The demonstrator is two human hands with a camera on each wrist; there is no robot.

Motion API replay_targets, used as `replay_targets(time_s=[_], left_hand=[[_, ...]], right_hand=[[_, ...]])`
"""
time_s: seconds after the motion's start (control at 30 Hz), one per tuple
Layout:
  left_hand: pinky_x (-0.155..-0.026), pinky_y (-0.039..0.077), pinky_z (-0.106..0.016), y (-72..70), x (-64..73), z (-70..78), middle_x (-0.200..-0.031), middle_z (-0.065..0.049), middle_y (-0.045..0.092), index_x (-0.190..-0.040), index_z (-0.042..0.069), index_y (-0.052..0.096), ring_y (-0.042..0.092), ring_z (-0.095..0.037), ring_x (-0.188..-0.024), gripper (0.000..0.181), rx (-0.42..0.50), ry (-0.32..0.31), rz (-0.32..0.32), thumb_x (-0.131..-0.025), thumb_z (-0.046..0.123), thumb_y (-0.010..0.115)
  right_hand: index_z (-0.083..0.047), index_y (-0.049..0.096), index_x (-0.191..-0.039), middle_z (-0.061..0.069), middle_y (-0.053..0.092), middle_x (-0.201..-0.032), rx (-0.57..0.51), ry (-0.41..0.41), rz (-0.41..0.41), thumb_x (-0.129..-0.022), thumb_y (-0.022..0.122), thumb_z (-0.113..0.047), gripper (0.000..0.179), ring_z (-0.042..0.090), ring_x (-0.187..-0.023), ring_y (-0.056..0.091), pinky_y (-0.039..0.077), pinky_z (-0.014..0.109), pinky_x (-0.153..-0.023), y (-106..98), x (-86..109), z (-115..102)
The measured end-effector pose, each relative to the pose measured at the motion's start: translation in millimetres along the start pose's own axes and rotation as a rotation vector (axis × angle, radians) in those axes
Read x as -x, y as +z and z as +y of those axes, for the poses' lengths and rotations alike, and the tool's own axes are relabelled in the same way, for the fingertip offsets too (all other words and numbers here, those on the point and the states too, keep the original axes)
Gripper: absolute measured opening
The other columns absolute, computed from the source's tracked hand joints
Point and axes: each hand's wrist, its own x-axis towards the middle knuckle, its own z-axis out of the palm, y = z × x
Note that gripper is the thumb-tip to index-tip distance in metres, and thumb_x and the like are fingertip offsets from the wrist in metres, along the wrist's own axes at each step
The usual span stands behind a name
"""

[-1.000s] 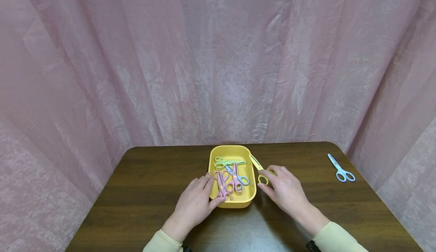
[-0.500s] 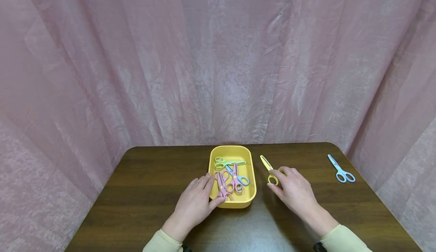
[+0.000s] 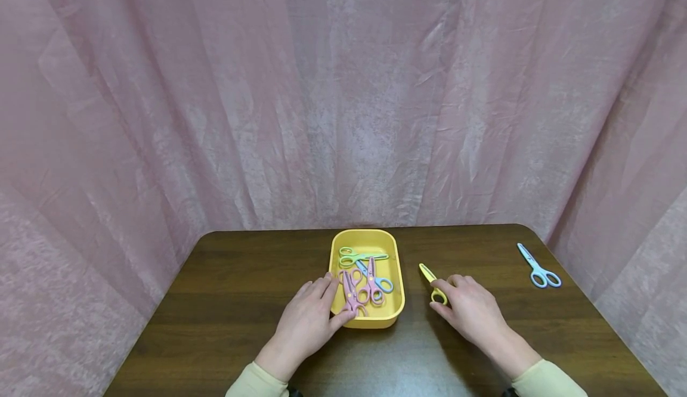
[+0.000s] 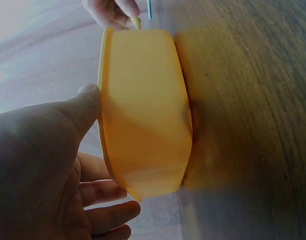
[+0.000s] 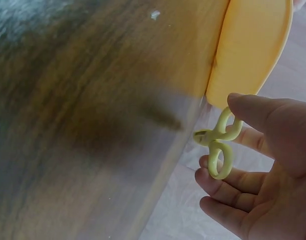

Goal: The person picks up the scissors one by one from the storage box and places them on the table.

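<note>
My right hand holds yellow scissors by the handle loops, right of the tray. In the right wrist view, the thumb and fingers are at the loops of these scissors, and the blades point away from the hand. At the near left corner of a yellow plastic tray, my left hand rests on the rim with relaxed fingers. The left wrist view has the thumb against the rim. Inside the tray lie green scissors, blue scissors and pink scissors, partly overlapping.
Another pair of light blue scissors lies near the right edge of the dark wooden table. A pink velvety curtain hangs behind the table and along both sides.
My right hand has moved right and slightly nearer with the yellow scissors, away from the tray's right rim. My left hand and the tray have stayed in place.
</note>
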Motion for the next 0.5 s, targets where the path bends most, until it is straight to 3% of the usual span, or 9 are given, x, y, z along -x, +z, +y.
replay_targets(time_s=[0.5], left_hand=[[-0.118,0.048,-0.050,0.0,-0.6,-0.3,-0.147,-0.024,0.065,-0.146,-0.003,0.065,0.064,-0.039,-0.135,0.074,0.006,-0.002,-0.011,-0.104,0.058,0.072]], right_hand=[[-0.016,0.081,-0.108,0.002,0.065,-0.088,0.035,-0.013,-0.083,-0.079,0.100,-0.031,0.038,0.027,-0.077,0.064,0.055,0.044,-0.063,5.5,5.5,1.5]])
